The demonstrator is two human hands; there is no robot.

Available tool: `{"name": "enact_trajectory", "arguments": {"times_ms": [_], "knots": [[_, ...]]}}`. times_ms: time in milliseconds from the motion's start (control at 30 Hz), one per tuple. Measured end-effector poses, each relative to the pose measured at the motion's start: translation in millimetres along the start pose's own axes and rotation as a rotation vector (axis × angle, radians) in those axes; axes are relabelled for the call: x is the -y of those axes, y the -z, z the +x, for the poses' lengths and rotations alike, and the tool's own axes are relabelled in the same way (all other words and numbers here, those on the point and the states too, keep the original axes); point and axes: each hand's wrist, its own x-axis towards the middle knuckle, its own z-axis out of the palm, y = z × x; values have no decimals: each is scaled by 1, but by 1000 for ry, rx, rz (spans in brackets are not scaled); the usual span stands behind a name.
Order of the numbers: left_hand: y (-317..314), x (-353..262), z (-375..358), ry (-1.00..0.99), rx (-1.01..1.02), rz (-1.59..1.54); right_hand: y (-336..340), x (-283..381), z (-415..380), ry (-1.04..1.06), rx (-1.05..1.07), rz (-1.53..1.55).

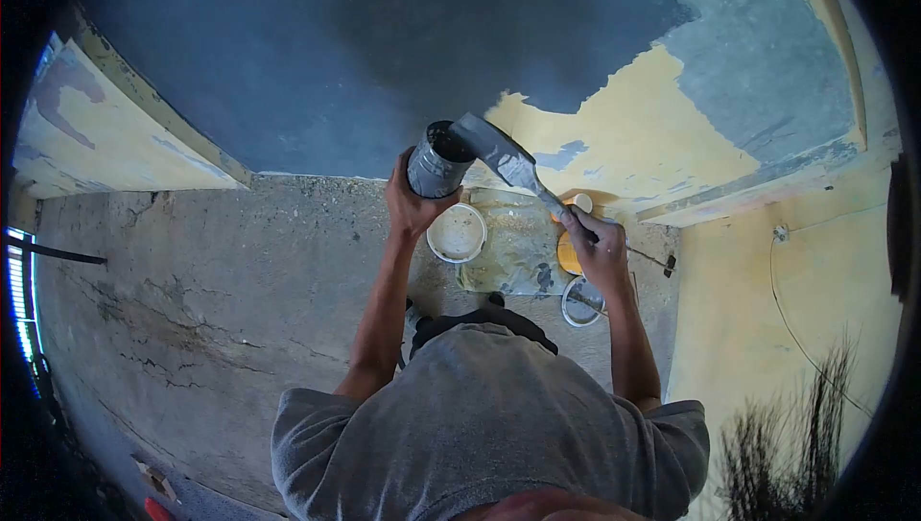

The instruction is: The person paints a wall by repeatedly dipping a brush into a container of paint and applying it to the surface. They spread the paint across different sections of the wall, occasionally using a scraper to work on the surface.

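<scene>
My left hand (pixel 414 200) is wrapped round a grey cylindrical can (pixel 438 164), its open top tilted up in front of the wall. In my right hand (pixel 597 245) is the handle of a trowel (pixel 513 168). The wide blade reaches to the can's right rim, its tip over the opening, with grey material smeared on it. Behind both stands a wall (pixel 288 80) with a dark grey-blue coat and a bare yellow patch (pixel 652 128). What lies deep in the can is hidden.
Below the hands, a white round lid or bucket (pixel 457 233), an orange container (pixel 570 254) and a round bucket (pixel 582 301) stand on or beside a stained sheet (pixel 518 272). The concrete floor (pixel 221 281) is cracked. A cable (pixel 791 329) hangs on the right wall.
</scene>
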Motion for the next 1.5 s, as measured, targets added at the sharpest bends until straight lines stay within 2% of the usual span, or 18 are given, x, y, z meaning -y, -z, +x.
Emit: {"name": "enact_trajectory", "arguments": {"times_ms": [133,200,333,433,500,567,633,767,900,967,1033,1067,1167,1300,1500], "knots": [[6,4,-5,-1,-33,34,-1,-7,-14,120,-39,-79],[11,-2,-3,26,-52,7,-1,-5,-24,39,113,-193],[20,-6,3,-5,-73,76,-5,-14,-35,-43,133,-140],[27,-6,1,-7,-81,106,4,-25,-37,-81,74,-196],[30,-5,-1,-8,-72,123,8,-24,-34,-106,-65,-188],[30,-1,-3,9,-46,3,9,-21,-30,-108,-76,-165],[29,4,-6,17,-38,-10,2,-22,-26,47,-237,-1],[28,3,-13,68,-23,-42,-10,0,-16,30,-302,161],[26,-3,-17,56,17,-80,-25,21,-7,197,-387,108],[25,-1,-19,54,20,-134,-24,27,-9,215,-379,89],[26,0,-20,47,18,-108,-23,25,-12,399,-353,-99],[27,-2,-20,39,12,-83,-25,20,-15,420,-351,-121],[34,-9,-22,42,28,54,-16,14,-24,443,-305,-190],[35,2,-25,24,-2,13,-9,4,-35,513,-318,-267],[31,0,-27,52,13,33,-2,-16,-54,416,-311,-260]]}}
